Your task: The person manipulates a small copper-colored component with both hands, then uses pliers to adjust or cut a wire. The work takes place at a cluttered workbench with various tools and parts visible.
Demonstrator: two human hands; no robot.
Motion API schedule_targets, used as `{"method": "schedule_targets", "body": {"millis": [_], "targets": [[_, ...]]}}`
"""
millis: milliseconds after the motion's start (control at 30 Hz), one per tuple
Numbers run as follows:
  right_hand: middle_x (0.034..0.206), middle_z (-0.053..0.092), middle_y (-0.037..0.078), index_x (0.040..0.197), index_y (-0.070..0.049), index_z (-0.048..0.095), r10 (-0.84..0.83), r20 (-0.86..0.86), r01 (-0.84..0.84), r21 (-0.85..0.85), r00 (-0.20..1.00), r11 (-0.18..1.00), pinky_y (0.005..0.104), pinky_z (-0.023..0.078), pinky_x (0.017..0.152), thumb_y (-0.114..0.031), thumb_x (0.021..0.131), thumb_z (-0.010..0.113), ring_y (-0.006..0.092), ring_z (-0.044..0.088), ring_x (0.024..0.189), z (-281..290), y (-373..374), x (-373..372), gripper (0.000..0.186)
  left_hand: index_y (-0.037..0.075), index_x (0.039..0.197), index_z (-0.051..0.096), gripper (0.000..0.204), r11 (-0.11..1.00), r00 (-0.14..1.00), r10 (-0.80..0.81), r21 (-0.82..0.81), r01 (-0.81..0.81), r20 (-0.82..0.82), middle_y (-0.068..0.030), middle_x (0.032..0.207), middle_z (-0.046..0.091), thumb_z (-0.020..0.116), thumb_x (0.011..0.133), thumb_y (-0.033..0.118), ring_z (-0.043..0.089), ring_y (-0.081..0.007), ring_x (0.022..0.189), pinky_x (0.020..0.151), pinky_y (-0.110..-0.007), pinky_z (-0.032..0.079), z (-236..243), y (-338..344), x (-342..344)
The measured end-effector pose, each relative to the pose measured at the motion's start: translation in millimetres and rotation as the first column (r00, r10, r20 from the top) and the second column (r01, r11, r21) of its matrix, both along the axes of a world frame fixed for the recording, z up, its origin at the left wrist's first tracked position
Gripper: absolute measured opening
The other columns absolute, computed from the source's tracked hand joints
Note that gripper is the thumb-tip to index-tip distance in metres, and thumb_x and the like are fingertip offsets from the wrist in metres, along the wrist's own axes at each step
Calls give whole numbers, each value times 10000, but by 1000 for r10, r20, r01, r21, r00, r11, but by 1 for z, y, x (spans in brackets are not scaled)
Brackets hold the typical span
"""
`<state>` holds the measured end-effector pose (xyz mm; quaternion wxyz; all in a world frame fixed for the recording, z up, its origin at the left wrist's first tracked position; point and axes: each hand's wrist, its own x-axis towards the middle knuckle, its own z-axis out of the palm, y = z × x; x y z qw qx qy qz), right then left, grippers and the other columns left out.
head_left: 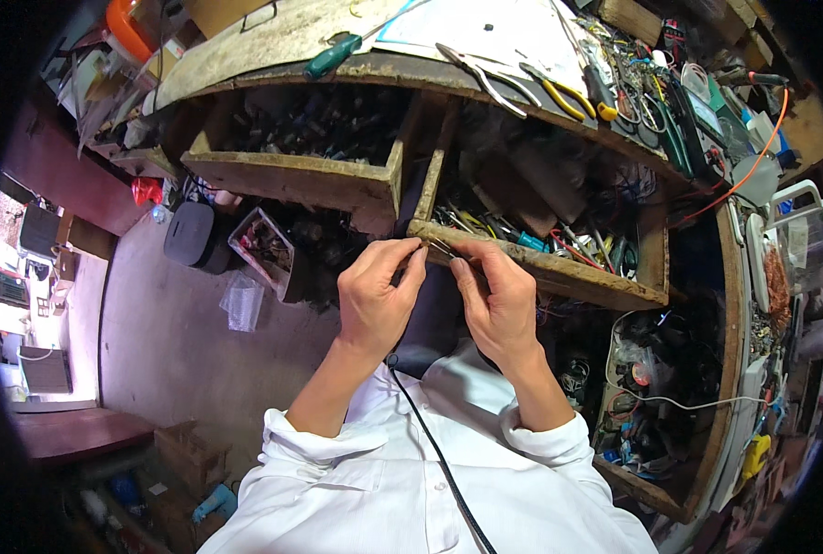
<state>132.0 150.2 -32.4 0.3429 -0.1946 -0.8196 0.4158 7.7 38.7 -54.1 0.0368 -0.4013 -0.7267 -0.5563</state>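
My left hand [374, 294] is closed in a pinch, thumb against fingertips, just in front of the open drawer's edge. Close beside it, my right hand [502, 300] pinches too. Between the fingertips shows a thin, wire-like piece [440, 247], partly dark and partly brassy; its kind is too small to make out. Which hand bears it, or whether both do, is not plain. Behind my hands the wooden drawer [559, 270] stands pulled out, holding pens, screwdrivers and other hand tools. A black cord [434, 434] hangs down over my white shirt.
On the worn bench top lie a green-handled screwdriver [333, 57], pliers with pale handles [490, 81] and yellow-handled pliers [559, 90]. A second drawer [291, 175] is open at left. Below it sits a bin of scraps [262, 254]. An orange cable [760, 157] crosses the right side.
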Motion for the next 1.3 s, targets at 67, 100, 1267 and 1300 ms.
{"method": "schedule_targets", "body": {"millis": [67,100,1267,1300], "targets": [[974,733,164,1171,-52,693,-35,-118,58,198,992,979,378,572,656,-16,929,697,353,717,770,-7,6,-8,245,-26,1042,768,163,1000,996,1,-19,-2,-87,-152,970,767,770,880,-9,753,-220,833,754,-311,591,-1,6,-5],[963,729,153,1168,-66,697,-46,-71,63,247,996,967,391,568,645,-18,919,700,351,715,762,-9,9,-7,253,-15,1028,765,150,1000,991,12,-26,-16,-133,-149,965,764,771,880,10,748,-249,833,747,-330,591,-1,8,-7],[795,640,87,1098,-110,741,-136,142,51,480,981,876,403,518,541,-14,825,753,295,664,638,-6,8,-12,290,9,920,677,66,957,930,-115,-291,8,-351,-129,815,625,706,923,69,682,-321,739,616,-421,543,24,9,-12],[794,639,87,1099,-110,741,-134,140,47,495,981,867,402,519,540,-13,822,752,296,664,636,-5,8,-12,294,9,922,678,64,957,930,-117,-289,13,-347,-131,817,626,707,922,66,682,-322,740,618,-421,544,25,9,-12]]}}
